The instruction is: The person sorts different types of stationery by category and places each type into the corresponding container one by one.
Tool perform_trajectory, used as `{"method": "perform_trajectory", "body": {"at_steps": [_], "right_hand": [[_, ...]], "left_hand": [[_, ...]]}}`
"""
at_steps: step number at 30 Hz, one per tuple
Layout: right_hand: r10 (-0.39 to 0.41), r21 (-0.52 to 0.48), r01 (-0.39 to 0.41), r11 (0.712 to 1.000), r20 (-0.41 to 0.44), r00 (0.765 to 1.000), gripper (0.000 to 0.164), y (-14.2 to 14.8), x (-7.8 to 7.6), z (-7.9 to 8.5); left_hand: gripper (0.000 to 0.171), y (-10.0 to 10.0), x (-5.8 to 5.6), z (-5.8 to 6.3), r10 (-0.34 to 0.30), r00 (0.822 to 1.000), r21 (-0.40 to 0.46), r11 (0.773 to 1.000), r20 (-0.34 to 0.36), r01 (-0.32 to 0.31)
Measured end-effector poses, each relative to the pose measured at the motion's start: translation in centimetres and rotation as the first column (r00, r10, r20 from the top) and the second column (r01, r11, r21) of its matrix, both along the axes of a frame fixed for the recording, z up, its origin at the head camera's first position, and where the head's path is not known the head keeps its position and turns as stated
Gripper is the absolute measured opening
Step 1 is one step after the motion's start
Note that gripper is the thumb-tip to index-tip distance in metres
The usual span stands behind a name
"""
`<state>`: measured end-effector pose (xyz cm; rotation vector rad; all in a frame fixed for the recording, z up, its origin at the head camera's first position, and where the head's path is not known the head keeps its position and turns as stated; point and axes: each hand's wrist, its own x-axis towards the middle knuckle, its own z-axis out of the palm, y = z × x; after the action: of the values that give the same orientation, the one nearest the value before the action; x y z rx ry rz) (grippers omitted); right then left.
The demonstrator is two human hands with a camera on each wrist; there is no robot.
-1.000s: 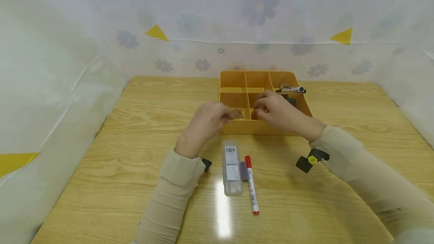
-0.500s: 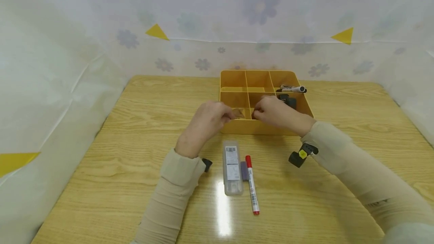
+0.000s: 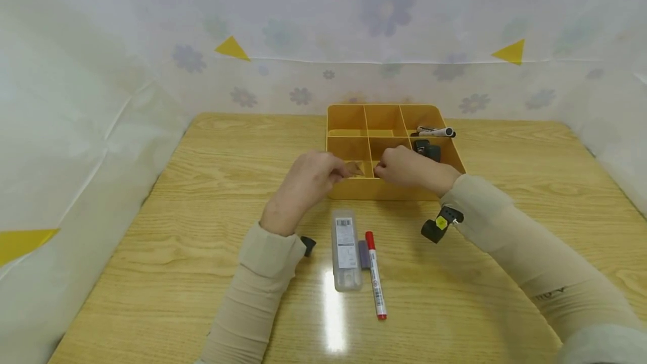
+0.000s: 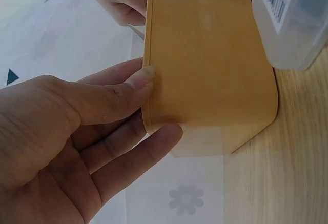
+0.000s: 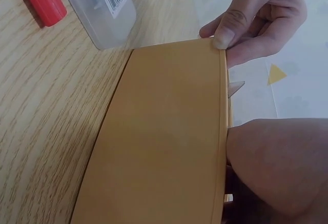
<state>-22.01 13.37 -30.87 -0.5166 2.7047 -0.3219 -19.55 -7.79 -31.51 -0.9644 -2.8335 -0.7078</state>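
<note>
In the head view, a yellow six-compartment organizer box (image 3: 384,189) stands at the back of the table. My left hand (image 3: 309,180) grips its front left corner; the left wrist view shows the thumb (image 4: 139,78) on the outside of the wall and other fingers behind the rim. My right hand (image 3: 406,168) reaches over the front wall into the front middle compartment, its fingertips hidden inside; I cannot tell what they hold. A clear pointed piece (image 3: 356,169) lies in the front left compartment, its tip (image 5: 236,88) rising above the rim in the right wrist view.
Black-and-white markers (image 3: 436,132) lie in the back right compartment, and a black object (image 3: 427,150) sits in the front right one. Before the box lie a clear plastic case (image 3: 346,251) with a label, a small purple block (image 3: 364,255) and a red-capped marker (image 3: 376,277).
My right hand has gone lower into the front middle compartment, and its wrist and forearm have shifted left. My left hand has stayed at the box corner.
</note>
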Motion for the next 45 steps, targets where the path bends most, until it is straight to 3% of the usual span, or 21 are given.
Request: {"method": "perform_trajectory", "body": {"at_steps": [4,9,17,20,26,29,34,41,45], "right_hand": [[0.007,-0.006,-0.008,1.0,-0.016,1.0,0.037,0.0,0.2,0.0],[0.025,-0.03,-0.029,0.999,-0.132,0.991,0.029,0.1,0.7,-0.1],[0.035,-0.072,-0.063,0.995,-0.348,0.937,0.015,0.0,3.2,1.1],[0.04,-0.096,-0.09,0.991,-0.435,0.899,0.012,0.0,4.6,1.4],[0.075,-0.128,-0.204,0.971,-0.644,0.762,0.006,0.5,7.1,1.6],[0.093,-0.146,-0.255,0.956,-0.672,0.735,0.008,0.5,8.4,1.6],[0.143,-0.184,-0.343,0.921,-0.66,0.737,0.008,0.4,11.3,0.9],[0.217,-0.231,-0.363,0.903,-0.484,0.848,0.012,-0.1,15.2,-0.9],[0.276,-0.226,-0.398,0.889,-0.428,0.86,0.015,-0.2,16.7,-2.0]], "left_hand": [[0.009,0.0,0.0,-0.1,-0.006,1.0,-0.002,1.0,-0.004,0.006],[0.009,0.0,0.0,-0.1,-0.022,1.0,0.008,1.0,0.012,0.022],[0.009,0.1,-0.1,-0.1,-0.016,1.0,-0.001,1.0,-0.005,0.016],[0.01,0.1,-0.1,-0.1,-0.015,1.0,-0.003,1.0,0.0,0.015],[0.01,0.2,0.0,0.0,-0.02,1.0,0.017,1.0,0.006,0.02],[0.01,0.1,0.1,0.1,-0.016,1.0,0.025,1.0,0.021,0.016],[0.011,0.1,0.1,0.0,-0.016,1.0,0.017,1.0,0.012,0.015],[0.009,0.1,0.1,0.1,-0.008,1.0,0.013,1.0,0.007,0.008],[0.009,0.1,0.2,0.0,-0.009,1.0,0.013,1.0,0.004,0.009]]}}
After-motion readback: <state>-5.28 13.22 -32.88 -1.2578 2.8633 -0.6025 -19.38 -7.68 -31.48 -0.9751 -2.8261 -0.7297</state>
